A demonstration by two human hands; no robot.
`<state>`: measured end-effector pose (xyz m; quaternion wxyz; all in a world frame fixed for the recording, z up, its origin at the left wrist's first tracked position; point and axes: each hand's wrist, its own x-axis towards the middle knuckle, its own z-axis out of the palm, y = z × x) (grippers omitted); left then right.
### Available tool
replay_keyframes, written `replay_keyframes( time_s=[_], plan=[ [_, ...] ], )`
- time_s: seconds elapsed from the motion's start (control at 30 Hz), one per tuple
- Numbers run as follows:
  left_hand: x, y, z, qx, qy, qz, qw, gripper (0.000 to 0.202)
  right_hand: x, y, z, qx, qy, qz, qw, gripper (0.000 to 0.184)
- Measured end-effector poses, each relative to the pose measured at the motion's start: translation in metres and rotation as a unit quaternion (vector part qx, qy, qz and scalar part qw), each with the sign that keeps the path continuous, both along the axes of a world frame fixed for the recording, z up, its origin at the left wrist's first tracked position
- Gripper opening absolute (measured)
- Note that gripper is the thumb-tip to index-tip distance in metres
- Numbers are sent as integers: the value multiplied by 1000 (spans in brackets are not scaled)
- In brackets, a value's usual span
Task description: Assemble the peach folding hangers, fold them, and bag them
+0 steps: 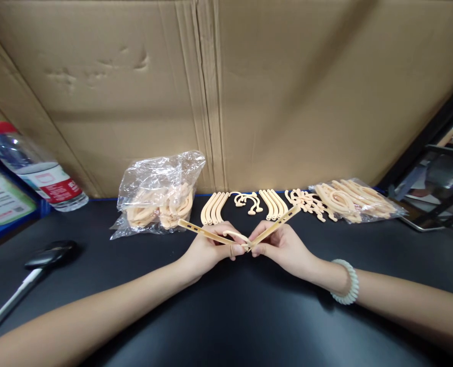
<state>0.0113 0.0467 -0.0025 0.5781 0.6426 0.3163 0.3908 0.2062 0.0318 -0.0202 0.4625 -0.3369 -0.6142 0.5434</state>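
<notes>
As both forearms reach in over the black bench [211,326], one pale coiled bracelet [352,280] circles the right wrist. Now to the hands, two of them and both busy! The left hand [207,255] pinches one slotted strip [195,229] between thumb and fingers, the right hand [287,250] grips a second slotted strip [277,224], and the inner ends meet in a shallow V, dead centre. A curved piece [236,235] arches there too, over the left fingertips; whether it's fastened or merely held, the fingers hide that.

Partway through this one, I'd judge: three pieces gathered, the join apparently unfinished, and no joined set that I can spot elsewhere. Off left, one black device [52,254] with one white cable [16,299].

Beyond the hands, the loose stock: four left-row strips [219,208], four right-row strips [274,205] by my count, all unjoined. Between them lie hooks [255,210], perhaps four, overlapping; rightward, small pieces [306,201], too tangled to count. Flanking these, two clear bags, the left bag [153,168] and the right bag [396,210], their packed contents beyond numbering. One red-capped bottle [38,163] leans at far left, and cardboard [287,102] closes off the back.
</notes>
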Motion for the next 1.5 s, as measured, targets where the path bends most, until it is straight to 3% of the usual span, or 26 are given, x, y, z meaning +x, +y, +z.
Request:
replay_keyframes(
  time_s=[0.57,0.87,0.97,1.07,1.2,1.27,1.33,1.4,1.5],
  plan=[
    [4,-3,-1,8,-21,50,999,19,-7,-5,0,-9,-7,-35,999,18],
    [5,-4,-4,3,-42,130,991,21,-11,1,3,3,8,-61,998,24],
    [2,0,-10,12,-74,201,977,32,-5,4,2,71,1,-159,985,16],
    [-2,6,-15,46,-89,287,953,48,6,8,-2,120,30,-288,950,10],
    [-7,7,-13,111,-67,362,923,57,16,8,-2,176,14,-368,913,10],
    [-8,4,-9,181,-25,373,909,55,16,4,1,244,-81,-321,911,10],
    [-8,-2,-5,275,38,360,891,46,12,-2,4,316,-217,-213,899,14],
    [-6,-8,-2,361,91,322,871,35,8,-7,7,361,-333,-107,864,18],
    [-3,-17,-1,427,135,232,863,25,5,-14,8,386,-433,-46,813,13]
  ],
)
